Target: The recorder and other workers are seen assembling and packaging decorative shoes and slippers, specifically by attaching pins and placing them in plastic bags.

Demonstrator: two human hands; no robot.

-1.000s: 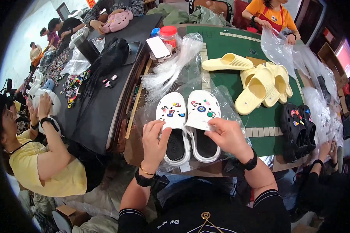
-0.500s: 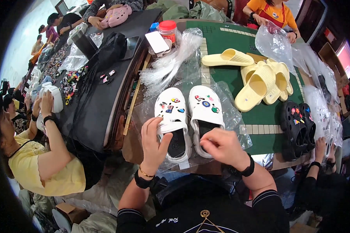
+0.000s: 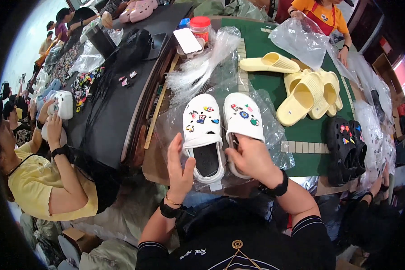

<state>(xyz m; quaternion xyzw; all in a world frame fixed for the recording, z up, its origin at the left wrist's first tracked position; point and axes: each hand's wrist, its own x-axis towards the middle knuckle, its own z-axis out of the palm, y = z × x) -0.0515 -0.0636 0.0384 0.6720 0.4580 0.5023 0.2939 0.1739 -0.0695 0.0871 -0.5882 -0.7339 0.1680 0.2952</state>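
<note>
My left hand [image 3: 181, 167] lies open against the left white clog [image 3: 203, 135]; my right fingers [image 3: 238, 150] grip the right clog [image 3: 244, 121]. Both sit on a plastic bag [image 3: 274, 139] at the worktop's near edge, where a tug could slide them off.

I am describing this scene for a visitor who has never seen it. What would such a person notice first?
First, the pair of white clogs dotted with colourful charms, lying on clear plastic at the table's near edge. The left hand touches the left clog's side, and the right hand covers the heel of the right one. Next come the pale yellow slippers piled on the green mat farther back, to the right.
</note>
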